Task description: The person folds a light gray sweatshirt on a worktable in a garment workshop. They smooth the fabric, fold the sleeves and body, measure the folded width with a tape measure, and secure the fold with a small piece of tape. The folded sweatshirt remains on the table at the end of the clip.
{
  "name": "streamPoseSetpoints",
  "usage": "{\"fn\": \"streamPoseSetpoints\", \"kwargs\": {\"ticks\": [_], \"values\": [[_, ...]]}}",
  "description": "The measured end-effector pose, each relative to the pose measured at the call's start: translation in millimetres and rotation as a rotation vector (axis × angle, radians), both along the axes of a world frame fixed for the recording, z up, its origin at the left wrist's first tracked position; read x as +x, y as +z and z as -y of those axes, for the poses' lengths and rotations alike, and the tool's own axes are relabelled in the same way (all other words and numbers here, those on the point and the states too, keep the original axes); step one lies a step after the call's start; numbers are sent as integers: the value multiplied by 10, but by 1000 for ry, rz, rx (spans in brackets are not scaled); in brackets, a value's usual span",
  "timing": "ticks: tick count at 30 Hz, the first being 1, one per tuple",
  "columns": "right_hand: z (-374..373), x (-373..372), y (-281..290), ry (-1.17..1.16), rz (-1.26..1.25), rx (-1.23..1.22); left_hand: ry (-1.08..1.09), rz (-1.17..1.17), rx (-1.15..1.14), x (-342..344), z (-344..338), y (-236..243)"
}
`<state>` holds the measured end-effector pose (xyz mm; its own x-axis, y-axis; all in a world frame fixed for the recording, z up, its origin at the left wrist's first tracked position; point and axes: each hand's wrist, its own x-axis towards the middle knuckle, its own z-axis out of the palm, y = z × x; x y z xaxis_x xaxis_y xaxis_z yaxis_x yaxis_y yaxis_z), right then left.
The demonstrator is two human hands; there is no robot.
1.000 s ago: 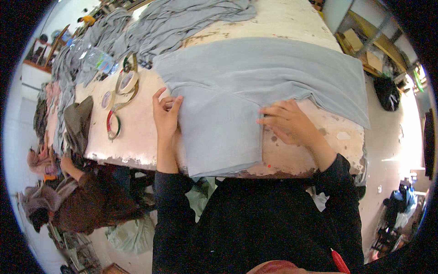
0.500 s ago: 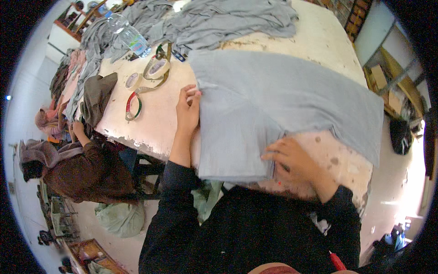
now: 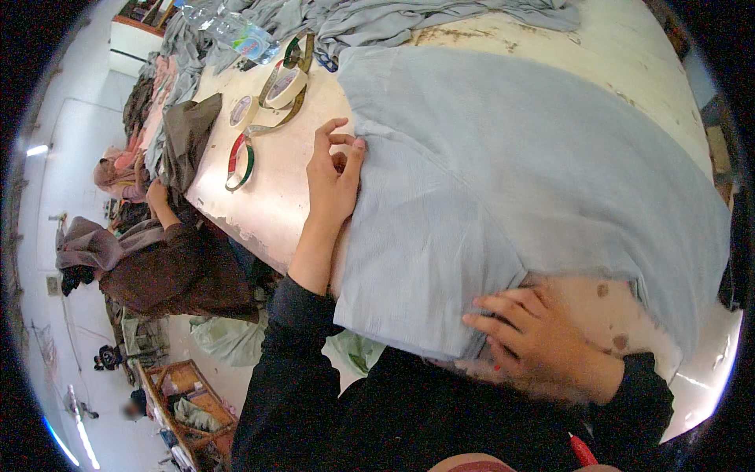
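A light blue-grey garment (image 3: 582, 157) lies spread on the pale, stained table (image 3: 259, 204), with a squarer section (image 3: 409, 259) toward me. My left hand (image 3: 334, 169) is at the left edge of that section, thumb tip against the fabric and fingers bent but apart. My right hand (image 3: 535, 338) rests at the section's lower right edge, fingers spread and slightly curved. To the left of the garment lie tape rolls (image 3: 283, 88), a red-and-green loop (image 3: 240, 161) and a dark blue object (image 3: 326, 63).
Heaped grey fabric (image 3: 472, 16), a plastic bottle (image 3: 236, 35) and brown cloth (image 3: 189, 138) occupy the table's far and left parts. Two other people (image 3: 165, 267) (image 3: 118, 173) work along the left side. A wooden crate (image 3: 189, 401) is on the floor at lower left.
The view has swung, shifting table and garment rightward in the picture. My right hand has moved down along the section's right edge. My left hand stays at its left edge.
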<state>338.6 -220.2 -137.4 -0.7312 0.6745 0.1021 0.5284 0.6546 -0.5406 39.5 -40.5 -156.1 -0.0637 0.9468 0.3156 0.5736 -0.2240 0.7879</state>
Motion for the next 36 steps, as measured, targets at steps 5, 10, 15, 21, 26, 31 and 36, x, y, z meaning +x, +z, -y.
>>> {"fn": "streamPoseSetpoints", "kwargs": {"ticks": [5, 10, 15, 21, 26, 31, 36], "values": [[-80, 47, -4, 50, -43, 28, 46, 36, -22, -25, -19, -39], [-74, 53, 1, 17, -92, -12, 16, 63, -40, -36, -39, -56], [-43, -44, -120, -57, -148, 95, -40, -60, 19, -33, -16, -36], [-105, -193, -112, -56, 25, 300, -143, 86, 1, -80, 35, -31], [-258, -330, 104, -99, 144, 327, -259, 398, -100, -177, 41, -78], [-893, -195, 318, -787, -691, 65, -392, 743, -85, -286, -30, -153], [-1089, 181, 117, -1260, -831, 214, -474, 851, -129, -298, -64, -184]]}}
